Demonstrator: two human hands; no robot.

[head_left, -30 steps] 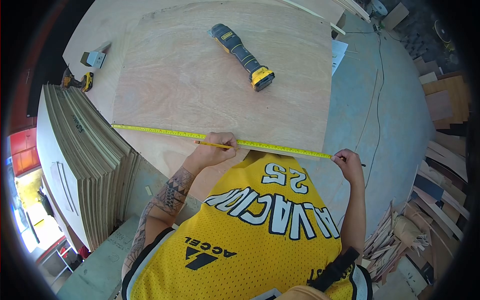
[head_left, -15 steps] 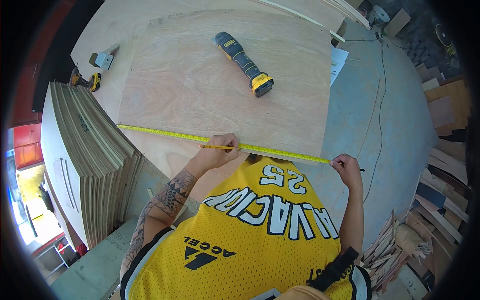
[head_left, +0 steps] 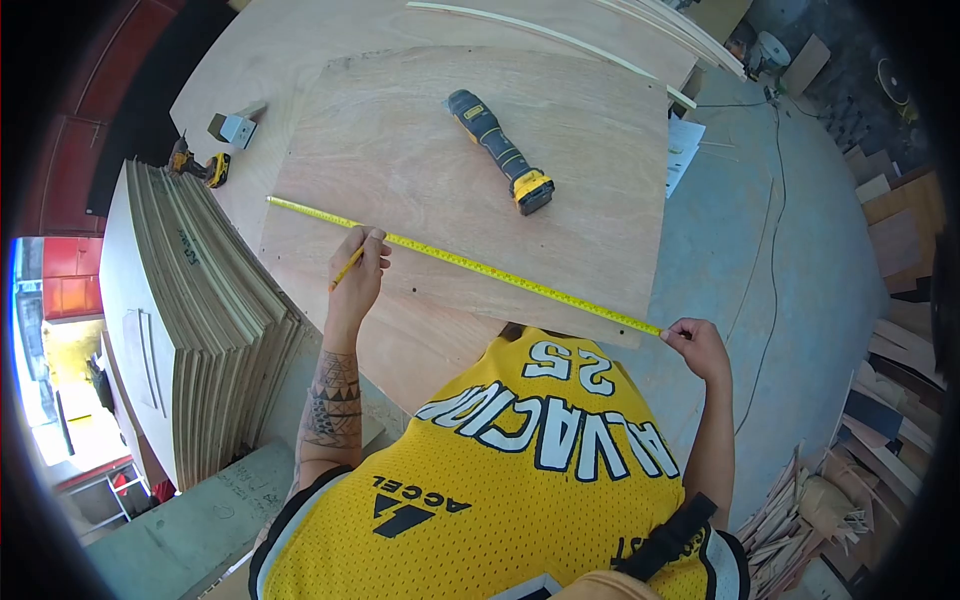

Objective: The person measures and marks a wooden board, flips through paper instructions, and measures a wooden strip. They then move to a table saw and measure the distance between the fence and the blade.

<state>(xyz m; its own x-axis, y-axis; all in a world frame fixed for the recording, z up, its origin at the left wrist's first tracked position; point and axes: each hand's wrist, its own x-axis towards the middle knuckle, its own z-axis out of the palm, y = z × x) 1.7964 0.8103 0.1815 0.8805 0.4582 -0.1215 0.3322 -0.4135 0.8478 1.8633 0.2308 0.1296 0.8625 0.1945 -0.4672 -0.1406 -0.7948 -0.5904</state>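
A yellow tape measure blade [head_left: 480, 268] runs slantwise over a plywood panel [head_left: 400, 140]. My left hand [head_left: 358, 270] is closed around a pencil [head_left: 347, 268], its fingertips against the blade toward the left part. At the panel's front right corner my right hand [head_left: 697, 347] pinches the blade's right end between thumb and fingers. Beyond the blade, a yellow and black cordless power tool [head_left: 500, 150] rests on the panel.
A cordless drill [head_left: 197, 167] and a small box [head_left: 238, 129] lie at the left, behind a tall stack of boards [head_left: 200, 320]. Papers [head_left: 684, 150] stick out at the panel's right. Wood strips [head_left: 540, 35] lie at the back; offcuts [head_left: 800, 510] are piled at the right.
My left hand has moved left and away from me along the blade, with the pencil. The blade's left end has swung farther from me, so it slants more. My right hand stays near the corner.
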